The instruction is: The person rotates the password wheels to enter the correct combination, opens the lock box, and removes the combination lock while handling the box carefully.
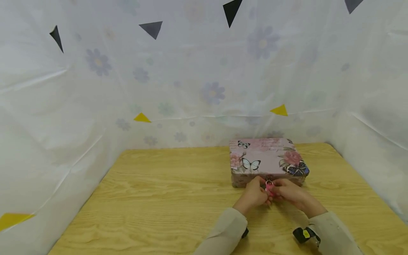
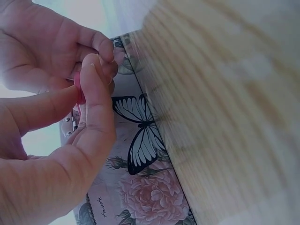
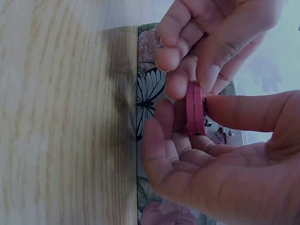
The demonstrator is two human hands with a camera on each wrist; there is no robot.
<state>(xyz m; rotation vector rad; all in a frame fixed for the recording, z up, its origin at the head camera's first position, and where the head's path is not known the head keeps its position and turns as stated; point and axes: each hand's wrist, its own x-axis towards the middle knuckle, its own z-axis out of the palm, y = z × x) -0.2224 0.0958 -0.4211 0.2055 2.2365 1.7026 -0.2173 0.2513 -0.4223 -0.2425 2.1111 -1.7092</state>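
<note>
1. Head view: A pink lock [image 1: 270, 189] sits at the front of a flowered box [image 1: 271, 152], just below the metal clasp [image 1: 268, 177], its shiny ring turned up; whether the ring passes through the clasp cannot be told. The left hand [image 1: 255, 192] and the right hand [image 1: 292, 194] meet at the lock, both grasping it between thumb and fingers.

2. Also in the head view, the box stands closed toward the back right of the wood-grain tabletop [image 1: 159, 191], its lid printed with butterflies and roses. Two pale sleeves [image 1: 221, 232] reach in from below, and a black strap device [image 1: 302, 234] shows beside the right one. A white flowered sheet [image 1: 191, 63] with black and yellow triangles hangs behind.

3. Left wrist view: The left hand, in the foreground, pinches the lock between thumb and finger, while the right hand shows beyond it, fingers bent. A black-edged butterfly [image 2: 143, 124] and a pink rose [image 2: 153, 194] decorate the box's face beside the tabletop.

4. Right wrist view: The right hand grips the lock, thumb on one face and fingers opposite; the left hand's fingertips [image 3: 210, 77] touch its upper end.
</note>
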